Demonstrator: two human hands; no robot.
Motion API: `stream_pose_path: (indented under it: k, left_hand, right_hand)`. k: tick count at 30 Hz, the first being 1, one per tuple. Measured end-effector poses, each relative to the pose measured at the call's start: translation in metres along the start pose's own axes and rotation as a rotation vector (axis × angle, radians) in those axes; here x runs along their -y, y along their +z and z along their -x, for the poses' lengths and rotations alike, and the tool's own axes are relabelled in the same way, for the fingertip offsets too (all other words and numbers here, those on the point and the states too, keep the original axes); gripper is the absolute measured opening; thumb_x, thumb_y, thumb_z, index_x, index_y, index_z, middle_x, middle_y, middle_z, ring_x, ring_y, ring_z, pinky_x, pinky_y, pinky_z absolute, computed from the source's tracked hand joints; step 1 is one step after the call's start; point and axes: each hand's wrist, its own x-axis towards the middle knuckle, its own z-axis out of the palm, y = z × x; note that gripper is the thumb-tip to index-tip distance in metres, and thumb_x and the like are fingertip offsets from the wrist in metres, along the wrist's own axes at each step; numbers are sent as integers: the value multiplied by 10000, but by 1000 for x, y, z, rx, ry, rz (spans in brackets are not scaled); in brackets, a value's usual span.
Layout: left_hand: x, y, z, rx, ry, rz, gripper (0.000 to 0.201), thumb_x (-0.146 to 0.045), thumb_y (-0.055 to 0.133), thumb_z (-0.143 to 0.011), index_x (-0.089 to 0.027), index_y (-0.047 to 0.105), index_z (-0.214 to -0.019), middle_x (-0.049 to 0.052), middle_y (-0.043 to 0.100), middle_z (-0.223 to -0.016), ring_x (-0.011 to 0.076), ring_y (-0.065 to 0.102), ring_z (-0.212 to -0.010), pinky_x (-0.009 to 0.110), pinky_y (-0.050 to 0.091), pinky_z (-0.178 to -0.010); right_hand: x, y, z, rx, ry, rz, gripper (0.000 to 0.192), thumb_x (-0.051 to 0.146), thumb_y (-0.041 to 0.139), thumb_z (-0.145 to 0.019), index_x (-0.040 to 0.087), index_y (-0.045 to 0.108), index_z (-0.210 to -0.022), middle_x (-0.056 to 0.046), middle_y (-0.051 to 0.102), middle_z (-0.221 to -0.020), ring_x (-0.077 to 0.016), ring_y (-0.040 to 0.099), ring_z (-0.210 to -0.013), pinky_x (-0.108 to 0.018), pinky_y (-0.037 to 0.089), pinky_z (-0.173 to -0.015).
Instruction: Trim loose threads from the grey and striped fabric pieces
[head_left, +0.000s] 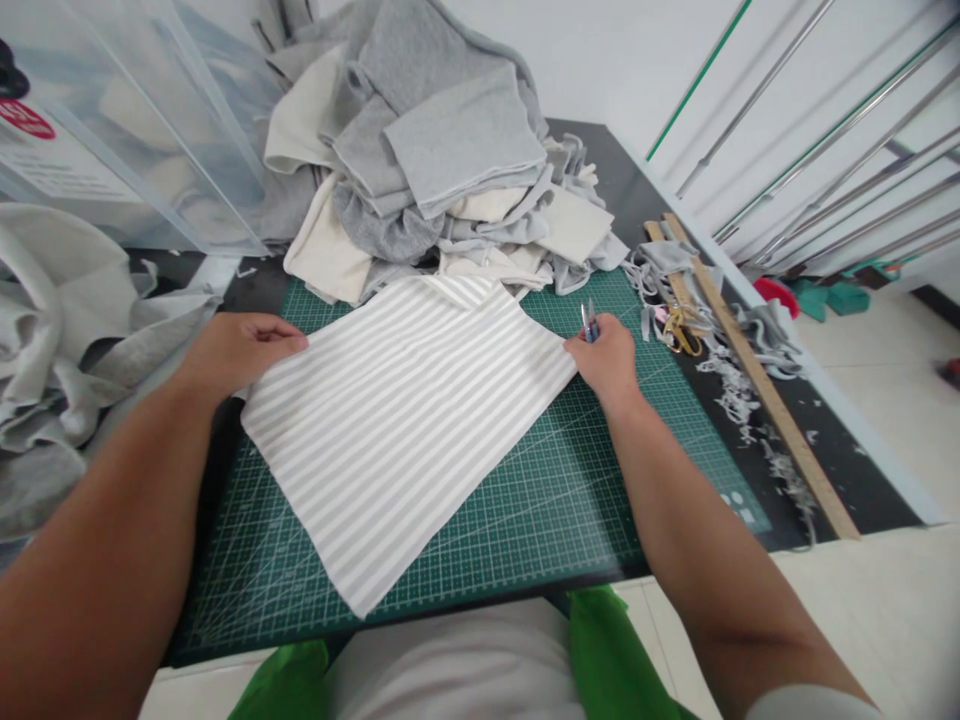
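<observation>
Left hand (240,350): fingers pinched the striped cloth (397,420) at its far-left corner.
Right hand (607,360): fingers clenched small snips (589,322) — pinning the opposite corner.
Doing it well: equal tension — flat on the cutting mat (570,490).

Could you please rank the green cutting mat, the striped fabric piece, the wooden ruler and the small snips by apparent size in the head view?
1. green cutting mat, partly covered
2. striped fabric piece
3. wooden ruler, long but narrow
4. small snips, mostly hidden in the right hand
</observation>
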Motion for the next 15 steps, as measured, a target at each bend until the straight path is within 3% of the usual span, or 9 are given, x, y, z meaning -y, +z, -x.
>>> stream_pose_path:
  k: [5,9,12,13,15]
  left_hand:
    - [7,5,-5,-60,101,-137,342,-492,554,-761,-225,723,-892,-9,673,-716,173,620,-666,268,434,-604]
    - [8,6,-6,-126,240,-274,358,-436,470,-815,-201,719,-919,56,666,-926,236,608,-885,335,450,-783]
    - [7,9,-5,-192,303,-349,421,-420,398,-857,-159,718,-936,112,639,-1014,282,558,-1007,395,416,-901]
    - [7,10,-5,-209,316,-364,435,-414,381,-868,-149,718,-936,122,637,-1022,285,551,-1015,403,407,-921]
    - [7,14,-6,-235,331,-382,447,-399,362,-878,-136,719,-936,132,640,-1022,281,549,-1005,406,401,-934]
  right_hand:
    - [5,-9,1,245,-113,204,101,252,565,-635,212,473,-635,6,498,-598,-151,433,-580,-283,276,-538]
    - [18,-25,10,617,-272,299,57,211,548,-623,206,492,-614,-5,529,-597,-151,462,-579,-280,266,-531]
    - [27,-35,18,936,-400,183,75,157,534,-603,208,482,-618,24,549,-570,-130,487,-547,-257,278,-517]
    - [28,-37,19,973,-422,145,86,157,539,-606,210,474,-621,32,549,-565,-125,490,-539,-251,280,-510]
    - [29,-36,20,928,-428,82,101,189,558,-643,212,461,-631,41,545,-565,-123,498,-544,-242,292,-515]
